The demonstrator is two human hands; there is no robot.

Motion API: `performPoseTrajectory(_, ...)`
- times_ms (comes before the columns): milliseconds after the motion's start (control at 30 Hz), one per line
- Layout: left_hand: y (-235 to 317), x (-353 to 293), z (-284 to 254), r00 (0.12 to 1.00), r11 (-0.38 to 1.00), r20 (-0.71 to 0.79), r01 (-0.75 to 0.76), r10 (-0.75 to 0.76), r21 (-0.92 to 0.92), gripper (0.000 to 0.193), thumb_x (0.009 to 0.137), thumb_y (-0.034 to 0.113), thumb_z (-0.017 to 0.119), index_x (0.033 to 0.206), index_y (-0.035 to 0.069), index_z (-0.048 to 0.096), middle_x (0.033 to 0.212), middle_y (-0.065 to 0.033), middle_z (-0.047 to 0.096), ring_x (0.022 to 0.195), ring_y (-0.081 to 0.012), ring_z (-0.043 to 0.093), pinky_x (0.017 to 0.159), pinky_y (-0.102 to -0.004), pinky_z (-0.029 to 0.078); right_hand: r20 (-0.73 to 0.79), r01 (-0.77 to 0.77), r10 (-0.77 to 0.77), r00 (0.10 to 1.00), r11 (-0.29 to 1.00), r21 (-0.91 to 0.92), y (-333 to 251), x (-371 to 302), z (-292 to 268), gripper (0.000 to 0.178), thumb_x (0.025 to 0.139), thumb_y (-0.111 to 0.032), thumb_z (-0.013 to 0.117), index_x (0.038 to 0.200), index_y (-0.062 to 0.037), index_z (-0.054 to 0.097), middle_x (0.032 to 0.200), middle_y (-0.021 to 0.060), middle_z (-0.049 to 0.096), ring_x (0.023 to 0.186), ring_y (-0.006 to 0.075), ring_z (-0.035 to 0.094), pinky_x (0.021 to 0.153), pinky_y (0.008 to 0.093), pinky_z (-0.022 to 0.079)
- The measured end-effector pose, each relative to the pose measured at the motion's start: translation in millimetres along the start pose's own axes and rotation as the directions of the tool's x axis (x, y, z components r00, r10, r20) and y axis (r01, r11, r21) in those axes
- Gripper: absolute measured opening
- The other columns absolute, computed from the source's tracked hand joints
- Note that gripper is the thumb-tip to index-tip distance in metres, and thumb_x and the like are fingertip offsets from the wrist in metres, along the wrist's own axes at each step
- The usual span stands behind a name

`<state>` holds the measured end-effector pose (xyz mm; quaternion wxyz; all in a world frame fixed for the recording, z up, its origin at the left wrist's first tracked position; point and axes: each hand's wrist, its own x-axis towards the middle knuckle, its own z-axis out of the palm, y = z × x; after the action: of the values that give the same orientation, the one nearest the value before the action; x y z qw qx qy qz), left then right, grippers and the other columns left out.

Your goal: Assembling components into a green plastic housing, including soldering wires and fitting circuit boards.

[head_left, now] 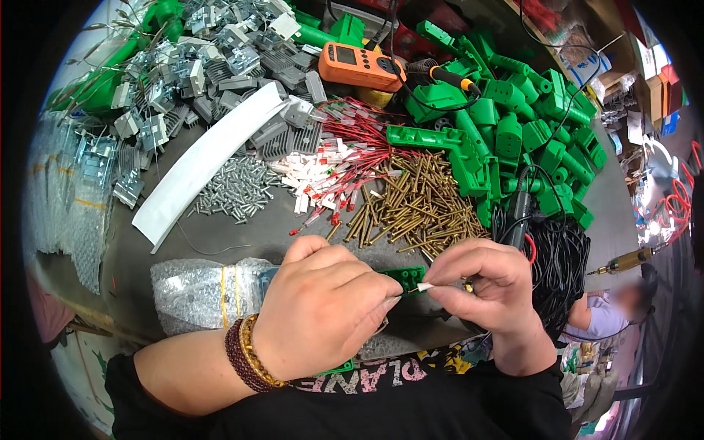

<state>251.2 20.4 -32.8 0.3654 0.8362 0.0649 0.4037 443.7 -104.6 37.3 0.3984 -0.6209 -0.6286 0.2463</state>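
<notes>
Between the fingertips of my right hand [484, 282] is a small white sleeve-like piece [423, 287]. A short thin reddish wire [412, 290] runs from it to my left hand [319, 304], whose thumb and forefinger are pinched on the wire's end. Just behind the fingertips shows a green plastic housing [407, 274] with small holes, partly hidden by the hands. A green edge [339, 368] also shows under my left wrist; I cannot tell whether both are one part.
Beyond my hands lie brass-coloured screws [418, 202], silver screws [235, 189], red-wired indicator lights [345, 150], green housings [506, 110] and grey metal-and-plastic parts [220, 62]. Bubble wrap [187, 290] sits left, black cables [557, 257] right, an orange meter [359, 66] at the back.
</notes>
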Motion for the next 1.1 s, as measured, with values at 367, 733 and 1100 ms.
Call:
performPoseTrajectory(367, 2.0, -0.4, -4.6, 0.999, 0.997, 0.024, 0.039, -0.037, -0.069, 0.032, 0.073, 0.008, 0.081, 0.1, 0.007, 0.065, 0.075, 0.0001, 0.069, 0.07, -0.022, 0.063, 0.073, -0.0366, 0.04, 0.012, -0.132, 0.133, 0.991, 0.973, 0.191, 5.0, -3.1, 19.2, 0.02, 0.08, -0.003, 0.078, 0.098, -0.001, 0.069, 0.087, 0.0068, 0.072, 0.079, 0.0136, 0.07, 0.071, 0.0268, 0.055)
performPoseTrajectory(733, 1.9, -3.5, -7.0, 0.989, 0.995, 0.119, 0.08, -0.086, 0.059, 0.062, 0.07, 0.009, 0.083, 0.125, 0.007, 0.055, 0.078, 0.0019, 0.069, 0.078, -0.0222, 0.065, 0.088, -0.0417, 0.04, 0.116, 0.069, -0.062, 0.991, 0.996, -0.059, 4.4, 6.5, 27.0, 0.017, 0.079, -0.002, 0.078, 0.094, -0.003, 0.07, 0.088, 0.009, 0.072, 0.078, 0.0227, 0.071, 0.069, 0.0315, 0.056)
performPoseTrajectory(1100, 1.3, -1.5, -1.5, 0.998, 0.992, 0.06, 0.007, -0.014, 0.124, 0.01, 0.077, 0.017, 0.078, 0.083, 0.011, 0.071, 0.074, -0.0007, 0.061, 0.078, -0.0214, 0.06, 0.085, -0.0423, 0.04, -0.005, 0.018, -0.021, 1.0, 0.934, -0.356, -3.8, -8.6, 30.0, 0.013, 0.087, -0.002, 0.07, 0.094, -0.0018, 0.059, 0.079, 0.01, 0.064, 0.069, 0.0266, 0.062, 0.063, 0.0339, 0.051)
